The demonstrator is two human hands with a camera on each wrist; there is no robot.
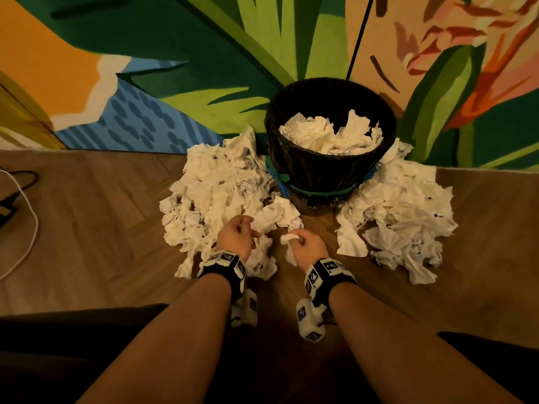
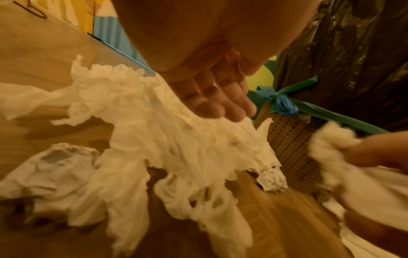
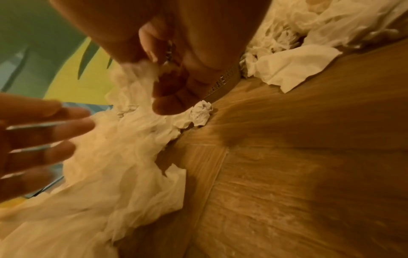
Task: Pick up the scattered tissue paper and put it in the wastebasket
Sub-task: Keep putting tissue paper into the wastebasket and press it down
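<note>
Two hands low: right hand (image 1: pixel 307 246) pinching tissue wad (image 1: pixel 288 238), left hand (image 1: pixel 235 237) slack-fingered.

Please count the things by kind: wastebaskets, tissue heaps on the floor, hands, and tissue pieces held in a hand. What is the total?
wastebasket: 1
tissue heaps on the floor: 2, the left heap and the right heap
hands: 2, the left hand and the right hand
tissue piece pinched in the right hand: 1
Total: 6
</note>
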